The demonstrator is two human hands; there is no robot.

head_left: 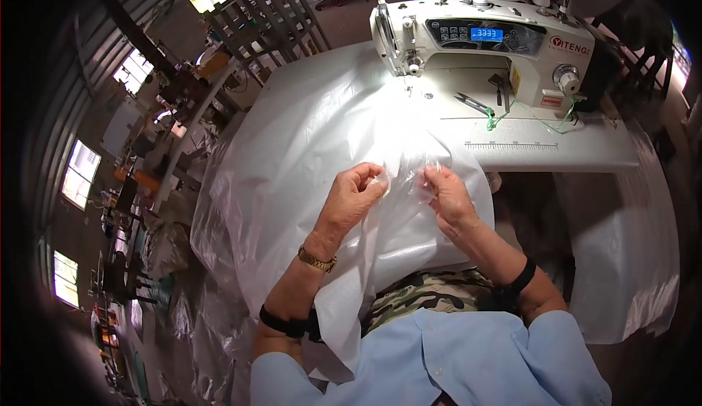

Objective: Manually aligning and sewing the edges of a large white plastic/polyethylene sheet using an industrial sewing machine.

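A large white woven plastic sheet (322, 135) drapes from the sewing table over my lap. My left hand (355, 195) pinches a fold of its clear plastic liner (406, 179) near the sheet's edge. My right hand (447, 194) pinches the same liner a little to the right, fingers closed on it. Both hands sit close together in front of the table edge. A white sewing machine (482, 48) stands at the far side of the table, its needle area (411, 70) above the sheet's far end.
Small scissors (474, 103) and green thread (497, 119) lie on the white table (556, 150) beside the machine. More white sheet hangs at the right (629, 260). Piles of sheets cover the floor at the left (190, 311). Metal racks (270, 19) stand behind.
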